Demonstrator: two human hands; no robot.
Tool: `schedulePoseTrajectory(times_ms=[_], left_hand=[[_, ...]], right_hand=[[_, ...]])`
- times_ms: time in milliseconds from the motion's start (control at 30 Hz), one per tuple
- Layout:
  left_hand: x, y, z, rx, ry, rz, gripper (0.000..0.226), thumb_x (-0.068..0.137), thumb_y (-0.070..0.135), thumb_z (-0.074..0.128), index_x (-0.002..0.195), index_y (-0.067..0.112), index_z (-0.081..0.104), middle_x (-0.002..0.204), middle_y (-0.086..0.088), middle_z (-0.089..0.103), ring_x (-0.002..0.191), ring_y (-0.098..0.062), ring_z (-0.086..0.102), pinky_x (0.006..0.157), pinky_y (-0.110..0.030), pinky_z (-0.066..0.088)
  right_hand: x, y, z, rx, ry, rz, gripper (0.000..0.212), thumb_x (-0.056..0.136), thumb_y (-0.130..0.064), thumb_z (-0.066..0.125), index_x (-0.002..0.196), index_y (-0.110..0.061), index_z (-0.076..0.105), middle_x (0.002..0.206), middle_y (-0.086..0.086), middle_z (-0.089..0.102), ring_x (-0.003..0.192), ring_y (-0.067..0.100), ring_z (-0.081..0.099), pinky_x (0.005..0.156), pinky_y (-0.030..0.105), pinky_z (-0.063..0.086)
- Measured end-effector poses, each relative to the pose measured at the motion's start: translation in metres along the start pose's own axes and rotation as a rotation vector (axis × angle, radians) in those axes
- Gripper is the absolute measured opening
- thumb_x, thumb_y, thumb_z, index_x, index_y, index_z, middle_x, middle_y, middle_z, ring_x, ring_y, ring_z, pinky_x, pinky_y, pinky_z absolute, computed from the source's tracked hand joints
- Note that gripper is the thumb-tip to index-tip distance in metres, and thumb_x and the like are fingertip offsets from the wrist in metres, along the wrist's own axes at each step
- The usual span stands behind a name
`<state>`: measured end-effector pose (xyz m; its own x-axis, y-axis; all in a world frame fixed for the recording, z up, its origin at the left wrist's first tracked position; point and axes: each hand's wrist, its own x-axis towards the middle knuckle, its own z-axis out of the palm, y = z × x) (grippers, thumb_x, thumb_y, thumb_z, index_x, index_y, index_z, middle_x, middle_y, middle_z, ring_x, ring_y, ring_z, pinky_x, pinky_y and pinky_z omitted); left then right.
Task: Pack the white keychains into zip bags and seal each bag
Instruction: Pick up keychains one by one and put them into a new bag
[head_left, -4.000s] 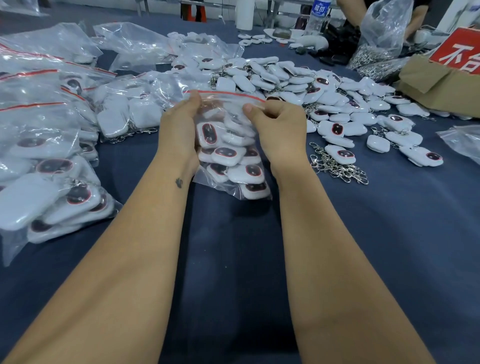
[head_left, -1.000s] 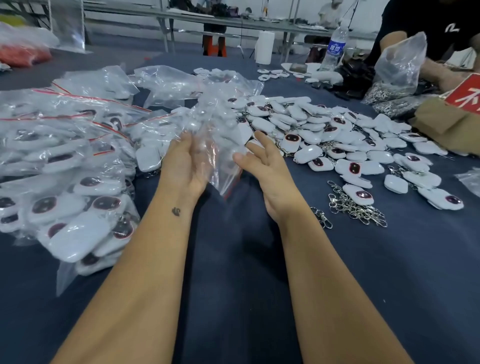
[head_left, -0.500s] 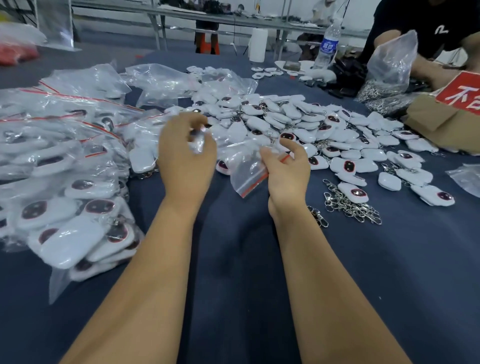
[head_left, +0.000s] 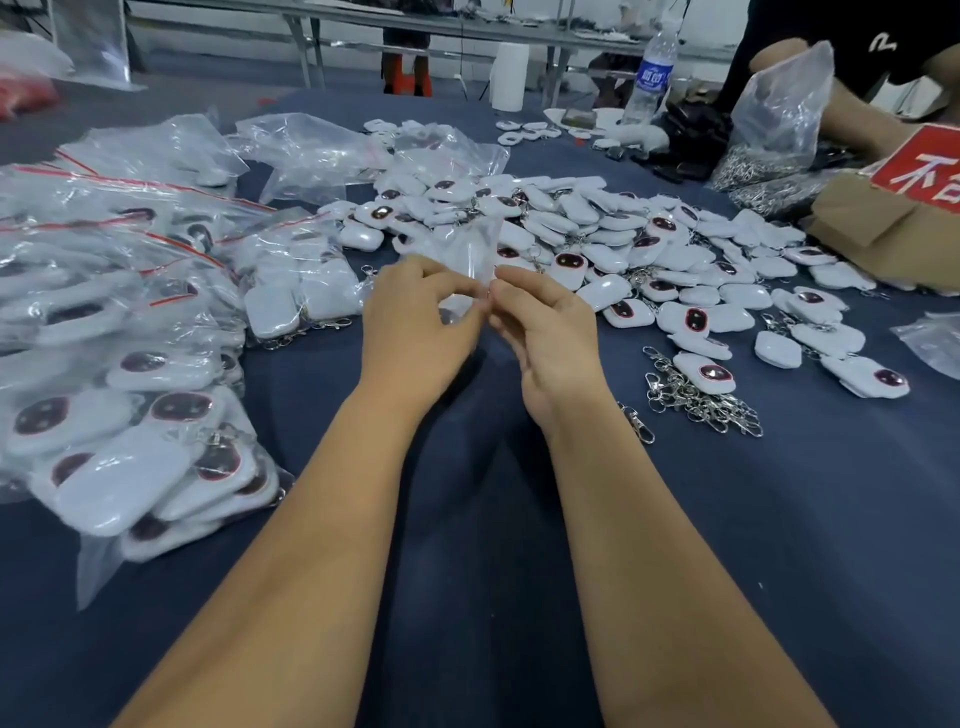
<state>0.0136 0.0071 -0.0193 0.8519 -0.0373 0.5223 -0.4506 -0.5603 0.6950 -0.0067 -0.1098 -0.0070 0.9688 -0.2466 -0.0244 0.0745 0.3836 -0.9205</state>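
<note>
We've got an empty clear zip bag (head_left: 470, 254) up between both hands, held just above the counter (head_left: 727, 519) at the near edge of the loose keychain pile (head_left: 597, 244). Our left hand (head_left: 415, 322) pinches the bag's lower edge with thumb and forefinger together on the plastic; our right hand (head_left: 545, 322) pinches it right beside, fingertips nearly touching the left's. The bag stands upright and see-through, so the pile shows through it.

Out from the bag: the white keychains spread away to the right of it and behind it, many with dark red ovals up. A tangle of metal clasps (head_left: 701, 400) lies right of the bag, near our right wrist. Left of the bag, filled bags (head_left: 130, 338) with red zip strips are heaped. Far behind the bag stands a water bottle (head_left: 652, 73), and far right of it a cardboard box (head_left: 893, 223) with a red sign, where another person's arm holds a plastic sack (head_left: 779, 104).
</note>
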Motion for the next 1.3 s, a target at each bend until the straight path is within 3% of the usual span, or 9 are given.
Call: schedulePoseTrajectory(times_ms=[67,300,533,700,833,967,1100,1200,1300], left_hand=[[0.002,0.0,0.0,-0.012,0.04,0.009,0.005,0.081,0.026,0.076,0.086,0.025,0.077,0.098,0.009,0.054,0.105,-0.022,0.056,0.092,-0.034,0.045],[0.0,0.002,-0.003,-0.03,0.088,-0.082,0.03,0.081,0.034,0.076,0.059,0.041,0.056,0.083,0.015,0.042,0.097,-0.015,0.051,0.072,-0.021,0.036],[0.0,0.003,-0.008,-0.205,-0.024,-0.153,0.025,0.079,0.025,0.078,0.063,0.028,0.06,0.061,0.011,0.048,0.053,-0.001,0.042,0.054,-0.017,0.035],[-0.002,0.003,-0.013,-0.144,0.161,-0.242,0.017,0.089,0.021,0.061,0.074,0.022,0.053,0.067,0.012,0.053,0.061,-0.004,0.048,0.06,-0.02,0.04],[-0.003,0.013,-0.013,-0.133,0.331,-0.068,0.011,0.099,0.023,0.047,0.102,0.02,0.057,0.086,0.014,0.058,0.08,-0.013,0.058,0.076,-0.033,0.048],[0.008,0.011,-0.03,-0.151,0.72,-0.031,0.031,0.098,0.017,0.043,0.115,0.009,0.067,0.099,0.01,0.045,0.082,0.004,0.048,0.076,-0.013,0.042],[0.007,0.001,-0.043,-0.085,0.926,0.07,0.04,0.09,0.0,0.038,0.119,0.003,0.066,0.103,-0.003,0.036,0.092,-0.014,0.044,0.084,-0.02,0.044],[0.005,-0.002,-0.039,0.19,0.683,0.035,0.041,0.09,0.011,0.038,0.119,0.007,0.067,0.106,-0.008,0.05,0.098,-0.022,0.047,0.088,-0.026,0.042],[0.0,-0.007,-0.019,0.389,0.077,-0.029,0.047,0.088,0.002,0.043,0.123,0.019,0.068,0.121,-0.016,0.058,0.113,-0.036,0.052,0.09,-0.039,0.045]], right_hand=[[0.0,0.002,-0.001,-0.072,-0.013,-0.015,0.022,0.092,0.001,0.061,0.113,0.005,0.066,0.102,0.018,0.068,0.087,0.018,0.063,0.085,0.027,0.053],[0.0,0.004,0.001,-0.163,-0.082,-0.062,0.016,0.092,-0.006,0.064,0.105,0.001,0.07,0.085,0.009,0.068,0.081,0.019,0.061,0.082,0.032,0.051],[0.0,0.006,0.004,-0.165,0.012,-0.06,0.012,0.097,-0.006,0.058,0.09,-0.007,0.067,0.076,0.002,0.067,0.069,0.013,0.061,0.07,0.026,0.054],[0.004,0.002,-0.001,-0.121,0.323,-0.165,0.012,0.1,-0.005,0.049,0.096,-0.005,0.06,0.075,-0.001,0.059,0.059,0.005,0.055,0.059,0.016,0.05],[-0.002,0.001,0.01,-0.07,0.259,-0.272,0.011,0.1,-0.004,0.049,0.095,-0.008,0.059,0.075,0.0,0.059,0.056,0.001,0.056,0.06,0.015,0.051],[-0.004,0.003,0.008,-0.458,0.041,-0.297,0.023,0.098,-0.01,0.05,0.111,-0.021,0.064,0.092,-0.008,0.062,0.078,0.0,0.058,0.076,0.015,0.048],[-0.003,0.013,0.005,-1.101,-0.191,-0.393,0.057,0.091,-0.003,0.043,0.144,-0.024,0.046,0.141,-0.007,0.052,0.13,0.015,0.043,0.108,0.031,0.034],[-0.001,0.016,0.004,-1.459,-0.258,-0.418,0.056,0.087,-0.011,0.049,0.141,-0.025,0.05,0.139,-0.004,0.051,0.128,0.025,0.042,0.101,0.034,0.032],[-0.002,0.017,0.002,-1.469,-0.175,-0.389,0.041,0.087,-0.026,0.054,0.127,-0.03,0.061,0.122,0.0,0.055,0.12,0.025,0.041,0.092,0.033,0.029]])
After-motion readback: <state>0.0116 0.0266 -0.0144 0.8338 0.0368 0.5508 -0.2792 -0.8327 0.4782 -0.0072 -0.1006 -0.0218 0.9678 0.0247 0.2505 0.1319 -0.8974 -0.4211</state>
